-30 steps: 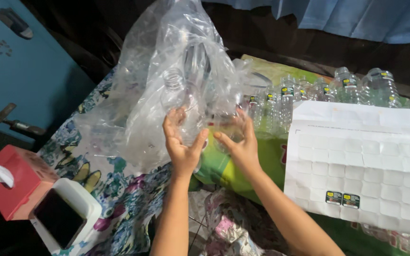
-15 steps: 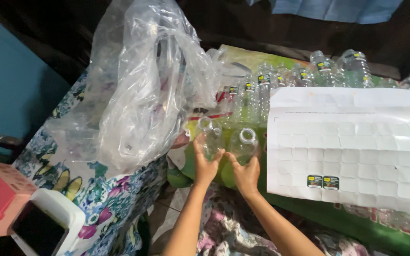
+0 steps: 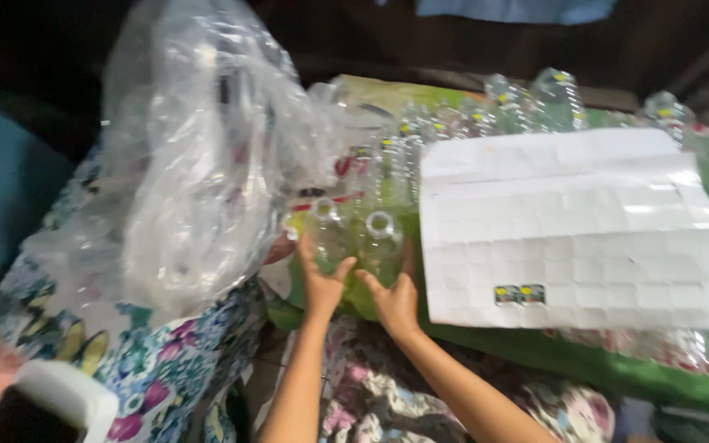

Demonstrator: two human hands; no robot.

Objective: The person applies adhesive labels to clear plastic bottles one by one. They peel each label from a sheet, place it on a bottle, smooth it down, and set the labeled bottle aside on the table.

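Clear plastic bottles stand at the near edge of the bench, and I see both hands on two of them in the head view. My left hand (image 3: 322,283) is curled around the left bottle (image 3: 327,234), the fingers wrapped on its lower body and the thumb pointing to the right. My right hand (image 3: 395,302) is closed in the same way on the right bottle (image 3: 381,242), which stands just beside the first one; both bottles are upright with open mouths and no caps. They stand on a green cover (image 3: 535,349) that lies over the bench.

Behind them I see many more bottles (image 3: 420,143) of the same kind, some with yellow caps, standing close together. To the right, touching the row, lies a big white sheet of labels (image 3: 576,221) with two small dark stickers on its lower part. To the left a large crumpled clear plastic bag (image 3: 198,164) rises over a flowered cloth (image 3: 157,369). A white box (image 3: 67,394) shows in the lower left corner. The picture is blurred, so small details I cannot tell.
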